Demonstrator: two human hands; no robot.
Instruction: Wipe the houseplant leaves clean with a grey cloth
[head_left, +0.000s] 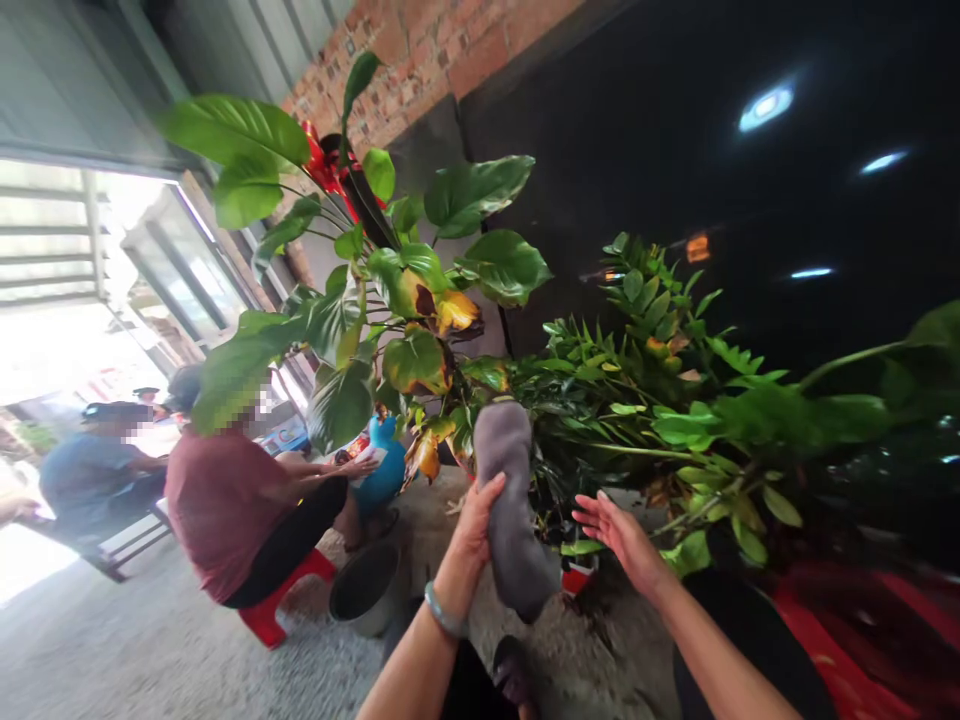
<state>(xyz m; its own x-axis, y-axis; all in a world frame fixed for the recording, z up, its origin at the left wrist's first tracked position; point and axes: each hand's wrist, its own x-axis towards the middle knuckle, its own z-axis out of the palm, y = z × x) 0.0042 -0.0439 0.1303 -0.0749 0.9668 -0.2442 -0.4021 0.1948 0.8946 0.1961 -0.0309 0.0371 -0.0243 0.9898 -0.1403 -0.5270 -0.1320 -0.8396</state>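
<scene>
Head view: I see the left hand [474,525] closed around a limp grey cloth [517,500], held up in the near middle, above the floor [135,660]. To its right, the right hand [616,530] is open and empty, fingers spread, near a bushy green plant [686,428]. Gripped along its left side only, the cloth could slip and drop. Swinging left, it could tear the brittle-looking yellow leaves [427,457]; a far reach rightward could snag stems.
</scene>
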